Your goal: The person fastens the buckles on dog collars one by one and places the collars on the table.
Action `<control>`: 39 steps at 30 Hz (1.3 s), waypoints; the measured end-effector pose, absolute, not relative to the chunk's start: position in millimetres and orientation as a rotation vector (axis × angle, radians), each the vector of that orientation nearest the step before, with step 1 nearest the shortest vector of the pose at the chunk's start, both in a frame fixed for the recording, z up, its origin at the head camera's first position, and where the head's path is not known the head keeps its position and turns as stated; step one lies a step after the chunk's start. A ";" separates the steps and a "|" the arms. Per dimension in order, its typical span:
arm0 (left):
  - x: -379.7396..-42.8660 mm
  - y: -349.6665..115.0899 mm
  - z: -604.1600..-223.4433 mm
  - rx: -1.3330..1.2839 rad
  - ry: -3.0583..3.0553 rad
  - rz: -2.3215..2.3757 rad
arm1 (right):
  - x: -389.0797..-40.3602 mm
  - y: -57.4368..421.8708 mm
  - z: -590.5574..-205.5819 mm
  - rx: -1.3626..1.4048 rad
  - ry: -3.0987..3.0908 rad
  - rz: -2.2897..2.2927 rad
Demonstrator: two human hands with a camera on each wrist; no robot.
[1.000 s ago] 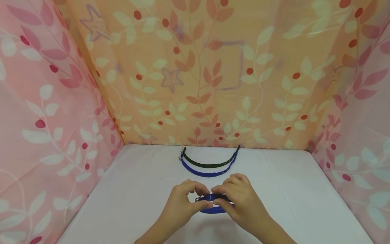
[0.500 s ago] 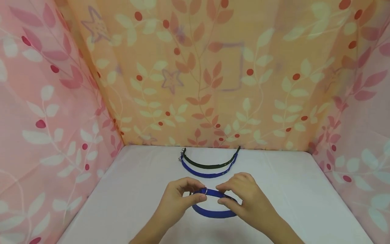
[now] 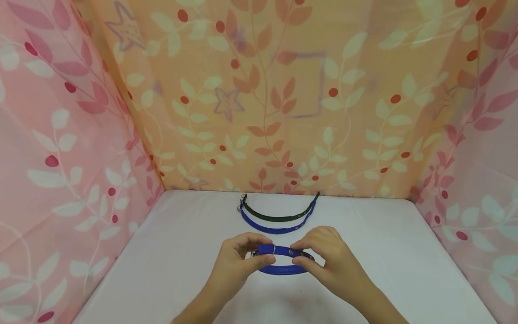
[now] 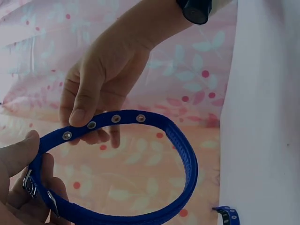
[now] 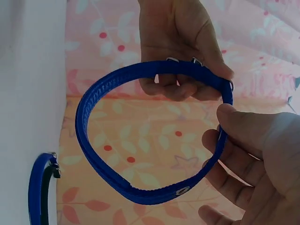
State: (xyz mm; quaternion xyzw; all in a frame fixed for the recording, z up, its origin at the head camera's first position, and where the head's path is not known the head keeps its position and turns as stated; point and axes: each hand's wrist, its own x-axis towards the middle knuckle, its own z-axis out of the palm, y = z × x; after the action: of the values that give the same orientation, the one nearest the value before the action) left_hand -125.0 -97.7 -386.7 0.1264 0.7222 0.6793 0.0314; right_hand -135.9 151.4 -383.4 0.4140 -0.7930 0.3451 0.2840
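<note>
Between both hands a blue dog collar (image 3: 282, 270) is held up as a round, buckled loop above the table. My left hand (image 3: 238, 258) pinches it between thumb and fingers beside the metal buckle (image 4: 29, 184) and D-ring (image 4: 52, 202). My right hand (image 3: 329, 256) pinches the strap a little further right, at the part with metal eyelets (image 4: 116, 119). A short stretch of strap shows between the two grips in the head view. In the right wrist view, the padded inner lining (image 5: 89, 110) of the loop shows.
Further back on the white table (image 3: 194, 229), another blue collar (image 3: 277, 231) lies in a curve, with a dark green collar (image 3: 275, 219) just behind it. Floral cloth walls (image 3: 263, 112) enclose the table at the back and both sides.
The hands have drawn apart along the strap, the left to the left and the right slightly right. An eyelet now shows between them. The collars behind stay put.
</note>
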 end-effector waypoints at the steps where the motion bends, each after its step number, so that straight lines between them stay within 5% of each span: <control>1: -125.1 -96.2 -388.0 0.402 2.207 2.098 | -135.2 149.4 -384.0 1.115 -2.102 0.923; 13: -123.2 -87.2 -395.4 0.556 2.203 2.096 | -132.7 138.1 -391.1 1.128 -1.969 0.941; 39: -128.2 -97.6 -393.0 0.462 2.447 2.139 | -133.2 142.5 -392.8 0.946 -2.289 0.900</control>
State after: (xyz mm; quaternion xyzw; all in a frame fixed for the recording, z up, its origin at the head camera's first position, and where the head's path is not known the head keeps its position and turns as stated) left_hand -128.2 -97.6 -393.0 0.1404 0.7436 0.6499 -0.0702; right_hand -133.2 142.5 -392.8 0.3475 -0.8410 0.3307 0.2504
